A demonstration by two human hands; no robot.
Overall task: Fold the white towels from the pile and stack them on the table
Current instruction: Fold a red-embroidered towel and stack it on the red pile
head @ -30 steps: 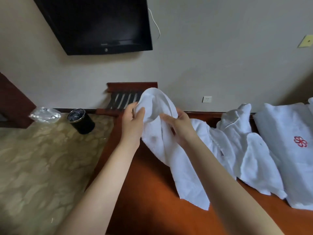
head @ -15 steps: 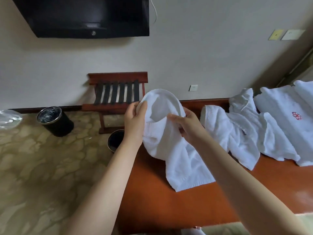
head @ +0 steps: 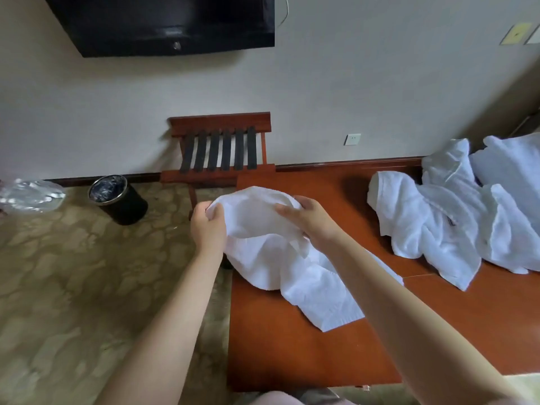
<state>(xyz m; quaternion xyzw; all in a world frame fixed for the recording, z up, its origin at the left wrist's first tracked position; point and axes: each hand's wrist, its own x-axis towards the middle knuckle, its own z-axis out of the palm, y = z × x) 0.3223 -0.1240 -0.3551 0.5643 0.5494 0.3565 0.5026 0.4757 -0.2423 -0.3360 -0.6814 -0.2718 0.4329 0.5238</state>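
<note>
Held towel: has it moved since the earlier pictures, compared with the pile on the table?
Yes. The held towel has moved left along the table, away from the pile. Earlier no gap showed between them; now bare wood separates them.

One camera sees all this, worn on the person's head. It faces forward and tips down, toward the wall (head: 380, 83) across the room. Both forearms stretch in from the bottom edge, and the left hand (head: 208, 226) and right hand (head: 309, 222) meet on the towel (head: 263, 258) at mid-frame, close to the lens. The tabletop (head: 292, 355) lies just below, filling the lower right; the floor (head: 58, 287) fills the lower left. The wide lens bows the TV (head: 163, 24) along the top edge.
</note>
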